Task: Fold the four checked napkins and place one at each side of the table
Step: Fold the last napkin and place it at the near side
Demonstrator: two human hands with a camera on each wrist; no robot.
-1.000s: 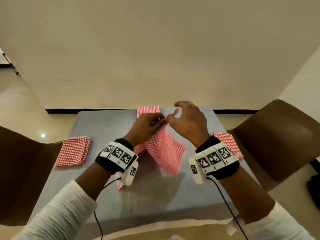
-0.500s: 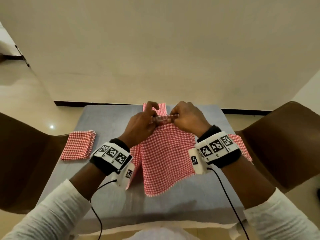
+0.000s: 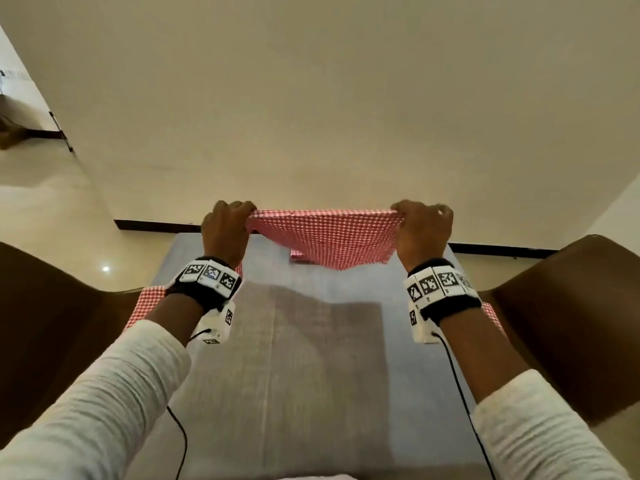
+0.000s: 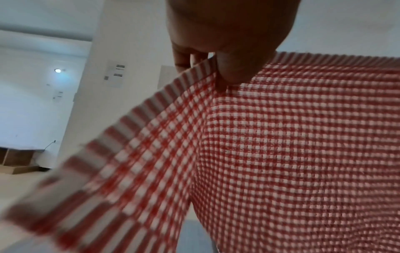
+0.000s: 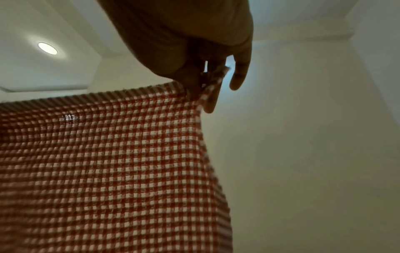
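Note:
A red-and-white checked napkin (image 3: 327,237) hangs spread out in the air above the far half of the grey table (image 3: 311,375). My left hand (image 3: 228,220) pinches its top left corner and my right hand (image 3: 420,221) pinches its top right corner. In the left wrist view the thumb presses the napkin (image 4: 292,145) against the fingers (image 4: 184,58). The right wrist view shows the napkin (image 5: 108,162) pinched the same way at its corner. A folded napkin (image 3: 299,256) lies at the far side, mostly hidden behind the hanging one. Other folded napkins lie at the left edge (image 3: 145,303) and the right edge (image 3: 493,315), partly covered by my wrists.
Brown chairs stand at the left (image 3: 45,323) and right (image 3: 571,306) sides of the table. A beige wall (image 3: 311,116) with a dark skirting strip rises just beyond the far edge. Cables run from both wrist cameras toward me.
My hands have moved apart and upward, from together at the middle of the top edge out to its two corners. The napkin is now stretched wide and lifted higher.

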